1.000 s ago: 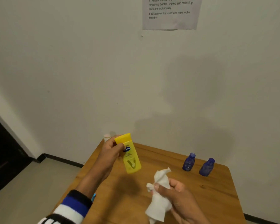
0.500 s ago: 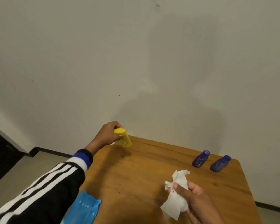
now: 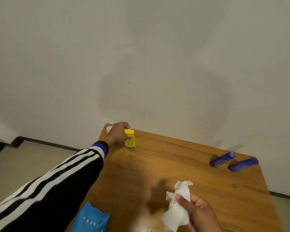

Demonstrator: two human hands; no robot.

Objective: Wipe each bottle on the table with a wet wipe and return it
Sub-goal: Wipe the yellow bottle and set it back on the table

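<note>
A yellow bottle (image 3: 129,139) stands upright near the far left corner of the wooden table (image 3: 174,161). My left hand (image 3: 117,133) is stretched out and still wrapped around its left side. My right hand (image 3: 197,213) is near the front edge, closed on a crumpled white wet wipe (image 3: 178,206). Two dark blue bottles (image 3: 222,159) (image 3: 243,164) stand side by side at the far right, close to the wall.
A blue wet wipe pack (image 3: 90,220) lies at the front left edge of the table. A small white object (image 3: 109,128) sits at the far left corner, mostly behind my left hand. A plain wall runs right behind the table; floor lies to the left.
My left hand carried the yellow bottle from mid-air over the table out to the far left corner and set it upright. The right hand with the wipe stayed low near the front.
</note>
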